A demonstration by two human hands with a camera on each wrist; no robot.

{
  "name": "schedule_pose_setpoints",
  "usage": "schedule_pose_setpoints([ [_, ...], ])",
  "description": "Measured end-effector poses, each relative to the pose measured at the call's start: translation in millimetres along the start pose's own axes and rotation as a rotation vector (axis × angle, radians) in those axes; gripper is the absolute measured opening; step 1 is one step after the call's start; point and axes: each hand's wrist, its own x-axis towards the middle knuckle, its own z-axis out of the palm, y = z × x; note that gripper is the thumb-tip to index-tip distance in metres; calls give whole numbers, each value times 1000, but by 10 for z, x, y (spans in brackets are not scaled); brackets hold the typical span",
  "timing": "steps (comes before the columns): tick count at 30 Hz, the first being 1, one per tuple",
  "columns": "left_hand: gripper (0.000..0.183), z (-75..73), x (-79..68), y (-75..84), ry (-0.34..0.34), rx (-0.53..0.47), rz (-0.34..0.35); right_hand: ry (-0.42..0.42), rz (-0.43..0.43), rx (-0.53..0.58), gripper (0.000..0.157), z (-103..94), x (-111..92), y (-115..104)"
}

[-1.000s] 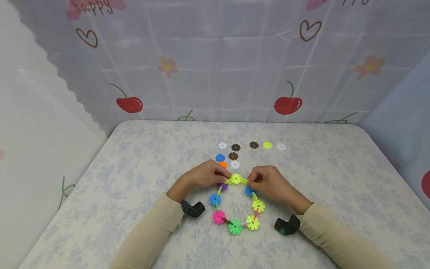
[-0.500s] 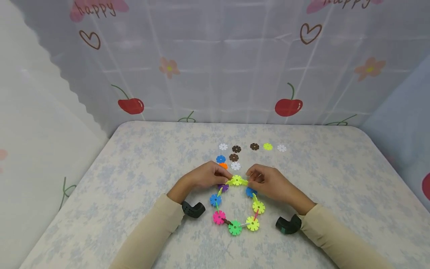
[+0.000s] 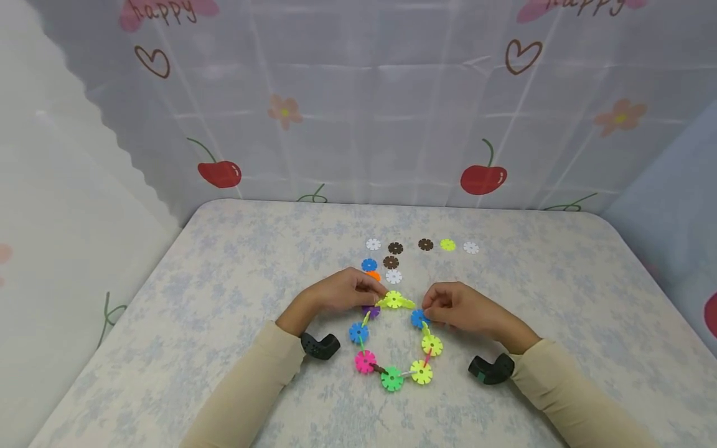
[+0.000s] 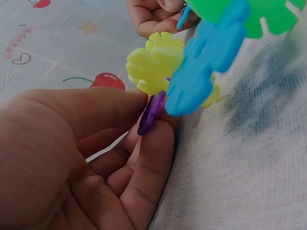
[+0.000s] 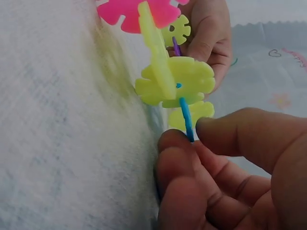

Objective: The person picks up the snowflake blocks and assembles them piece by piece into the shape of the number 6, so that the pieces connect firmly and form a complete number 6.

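Notched plastic snowflake discs, slotted edge to edge, form a ring-shaped chain on the table, with a green disc (image 3: 392, 379) at its near side. My left hand (image 3: 344, 290) pinches a purple disc (image 4: 151, 113) between thumb and fingers at the ring's far left. Right of that, a yellow disc (image 3: 394, 299) sits at the top of the ring, joined to other yellow ones. My right hand (image 3: 470, 313) pinches a blue disc (image 5: 186, 117) at the far right. A small gap shows between this blue disc and the nearest yellow one in the head view.
Loose discs lie beyond the hands: an orange disc (image 3: 372, 275) and a blue one (image 3: 369, 265) near the left hand, and several brown, white and yellow ones farther back. The patterned tablecloth (image 3: 269, 249) meets a printed curtain (image 3: 358, 124) at the back edge.
My right hand has shifted right and slightly nearer, off the yellow end of the chain and onto the blue disc. The left hand keeps its place and grip.
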Motion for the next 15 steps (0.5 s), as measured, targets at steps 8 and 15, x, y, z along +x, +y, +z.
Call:
schedule_pose_setpoints([
  [8, 27, -11, -14, 25, -26, -47, -1, -10, 14, 132, 7, 0, 7, 26],
  [15, 27, -13, -27, 20, -23, -55, 6, -1, 16, 147, 8, 4, 41, 44],
])
